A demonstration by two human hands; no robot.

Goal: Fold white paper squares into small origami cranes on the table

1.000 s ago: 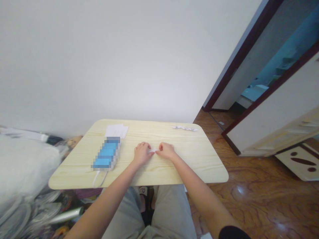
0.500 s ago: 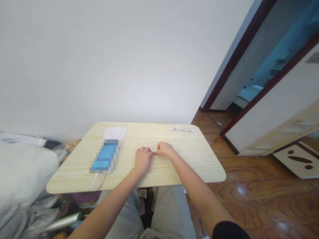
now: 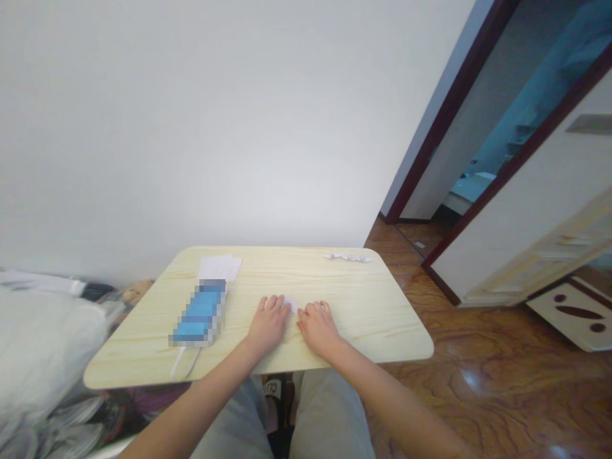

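My left hand (image 3: 268, 324) and my right hand (image 3: 317, 326) rest side by side on the middle of a pale wooden table (image 3: 382, 319). Both lie palm down with the fingers stretched flat. A small piece of white paper (image 3: 290, 304) pokes out between them, under the fingertips of my left hand and touching my right thumb. Most of the paper is hidden by my hands.
A blurred blue and white flat object (image 3: 199, 312) lies left of my hands, with a white cable (image 3: 184, 363) running off the near edge. White sheets (image 3: 220, 268) sit behind it. Small white paper bits (image 3: 347, 257) lie at the far right corner. Clutter (image 3: 43, 331) fills the left; an open door (image 3: 526, 210) stands right.
My hands have drawn back toward me and flattened onto the table; earlier their fingertips pinched the paper between them. The view has tilted up a little.
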